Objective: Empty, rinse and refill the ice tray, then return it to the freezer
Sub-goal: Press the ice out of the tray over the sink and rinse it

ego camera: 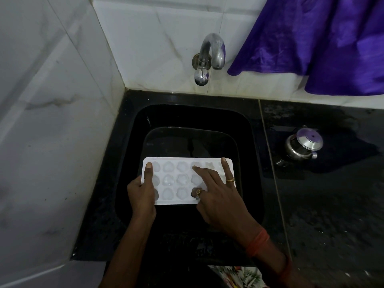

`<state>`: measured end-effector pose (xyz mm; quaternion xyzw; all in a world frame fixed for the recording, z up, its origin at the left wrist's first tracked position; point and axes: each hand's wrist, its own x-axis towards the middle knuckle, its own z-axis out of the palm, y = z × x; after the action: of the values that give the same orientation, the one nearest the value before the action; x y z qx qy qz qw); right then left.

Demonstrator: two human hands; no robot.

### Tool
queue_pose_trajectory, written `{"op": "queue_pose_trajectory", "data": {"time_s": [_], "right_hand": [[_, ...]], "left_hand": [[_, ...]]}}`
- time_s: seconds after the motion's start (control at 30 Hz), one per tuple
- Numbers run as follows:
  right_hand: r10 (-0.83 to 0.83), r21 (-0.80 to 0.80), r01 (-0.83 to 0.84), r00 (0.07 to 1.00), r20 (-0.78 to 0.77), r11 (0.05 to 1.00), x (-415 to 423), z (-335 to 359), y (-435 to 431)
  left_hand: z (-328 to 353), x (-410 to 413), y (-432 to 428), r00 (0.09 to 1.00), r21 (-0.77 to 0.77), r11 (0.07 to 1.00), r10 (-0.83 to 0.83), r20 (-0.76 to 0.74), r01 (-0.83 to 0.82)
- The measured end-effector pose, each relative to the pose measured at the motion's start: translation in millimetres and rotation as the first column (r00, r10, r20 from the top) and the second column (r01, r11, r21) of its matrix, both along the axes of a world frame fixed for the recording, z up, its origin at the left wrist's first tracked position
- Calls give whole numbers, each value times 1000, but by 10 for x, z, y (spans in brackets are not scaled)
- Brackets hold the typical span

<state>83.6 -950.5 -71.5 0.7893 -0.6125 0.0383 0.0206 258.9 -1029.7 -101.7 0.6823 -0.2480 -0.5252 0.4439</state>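
Note:
A white ice tray (176,179) with heart and flower shaped cells is held level over the black sink (145,121). My left hand (143,190) grips its left end, thumb laid flat on top and fingers under the edge. My right hand (216,190) rests on the tray's right half with fingers spread and straight, one fingertip touching a cell in the top row. The cells look pale; I cannot tell whether they hold ice or water. The steel tap (209,57) on the wall above runs no water.
A small steel pot with a lid (303,144) stands on the black counter (332,204) to the right of the sink. Purple cloth (322,38) hangs over the white tiled wall at the upper right. White tile walls close in the left side.

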Motion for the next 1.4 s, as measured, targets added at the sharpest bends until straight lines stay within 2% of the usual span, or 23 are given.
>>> {"op": "queue_pose_trajectory", "data": {"time_s": [0.57, 0.87, 1.03, 1.17, 1.4], "right_hand": [[7, -1, -7, 999, 39, 1000, -12, 2, 28], [18, 27, -18, 999, -31, 999, -51, 3, 39], [-2, 16, 2, 1000, -8, 1000, -85, 86, 30], [-6, 34, 10, 996, -94, 999, -119, 69, 46], [-11, -16, 9, 995, -100, 1000, -185, 94, 38]], "left_hand": [[-21, 12, -2, 999, 20, 1000, 13, 33, -14], [-26, 27, -4, 999, 23, 1000, 12, 34, -13], [-18, 12, -1, 1000, 26, 1000, 4, 27, -5], [-22, -6, 9, 1000, 19, 1000, 9, 17, -9], [-61, -16, 15, 1000, 18, 1000, 17, 14, -17]]}}
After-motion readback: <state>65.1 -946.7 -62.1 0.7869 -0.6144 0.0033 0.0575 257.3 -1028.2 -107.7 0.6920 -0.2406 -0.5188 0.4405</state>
